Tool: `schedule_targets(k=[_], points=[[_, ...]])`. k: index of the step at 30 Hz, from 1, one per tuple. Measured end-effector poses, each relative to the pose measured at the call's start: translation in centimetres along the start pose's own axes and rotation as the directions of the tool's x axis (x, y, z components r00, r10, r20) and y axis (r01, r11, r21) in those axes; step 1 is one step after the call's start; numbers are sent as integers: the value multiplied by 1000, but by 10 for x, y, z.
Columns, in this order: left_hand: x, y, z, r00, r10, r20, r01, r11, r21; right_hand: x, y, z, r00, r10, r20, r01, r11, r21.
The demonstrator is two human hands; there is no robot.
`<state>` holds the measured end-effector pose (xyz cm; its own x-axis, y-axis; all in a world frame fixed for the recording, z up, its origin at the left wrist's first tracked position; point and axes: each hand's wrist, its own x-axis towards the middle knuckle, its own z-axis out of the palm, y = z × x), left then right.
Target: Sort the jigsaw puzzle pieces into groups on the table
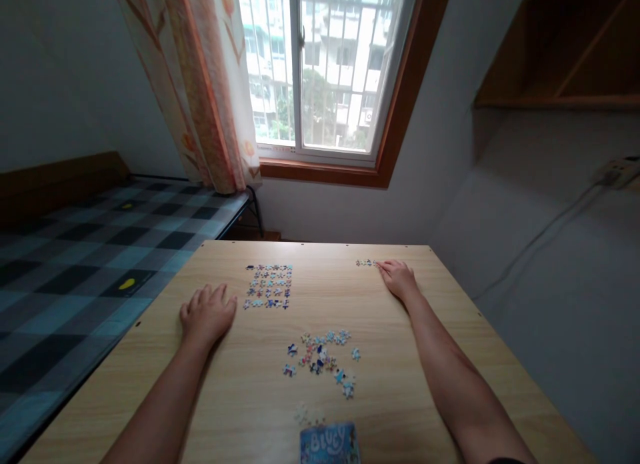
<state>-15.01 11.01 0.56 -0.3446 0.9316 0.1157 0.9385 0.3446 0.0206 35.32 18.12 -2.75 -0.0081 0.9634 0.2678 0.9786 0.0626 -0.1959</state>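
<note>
1. Pale wood-grain worktop [340, 297] set before the window; jigsaw pieces are laid out on it in several groups.
2. Left hand [207, 311]: rested palm down on the left side of the worktop, fingers spread and loosely bent; nothing is seen to be gripped. The five-row block is the group nearest to it, on its right.
3. Right hand [397, 277]: extended to the far right part of the worktop, palm down, with fingers directed left. Its fingertips are placed at the right end of the short row; whether a piece is pinched there cannot be told.
4. Short row of jigsaw pieces [369, 263]: aligned left to right near the far edge, partly covered at its right end by the fingertips.
5. Five-row block of jigsaw pieces [269, 284]: arranged at far left of centre, between the two hands; small gaps are left between pieces, and the rows are not all equally long.
6. Loose pile of jigsaw pieces [321, 352]: scattered at centre, nearer than both ordered groups; blue, dark and reddish prints are noted, with some pieces lying apart from the cluster.
7. Blue box [329, 443]: positioned at the near edge, lettered "BLUEY", its near part cut off from view. A few pale, blurred bits [303, 414] are seen just beyond it.
8. Surroundings: a bed [187, 214] with a checked cover is located at left.
</note>
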Motion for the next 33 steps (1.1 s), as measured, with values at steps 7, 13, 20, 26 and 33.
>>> schedule_targets(k=[7,13,20,26,33], points=[[0,1,-3,1000,-3,21,3,1000,22,0,-5,2,1000,6,7,-6,1000,-24],[0,0,-3,999,-1,36,0,1000,28,1,-6,0,1000,18,10,-18,1000,-24],[0,-1,2,999,-15,29,15,1000,9,-11,-33,-14,991,-122,-49,124,991,48],[-2,0,2,999,-16,31,16,1000,-6,-52,-140,-35,671,-736,-94,707,595,382],[-3,-1,3,1000,-6,20,7,1000,-16,-84,-189,-40,519,-855,9,777,476,411]])
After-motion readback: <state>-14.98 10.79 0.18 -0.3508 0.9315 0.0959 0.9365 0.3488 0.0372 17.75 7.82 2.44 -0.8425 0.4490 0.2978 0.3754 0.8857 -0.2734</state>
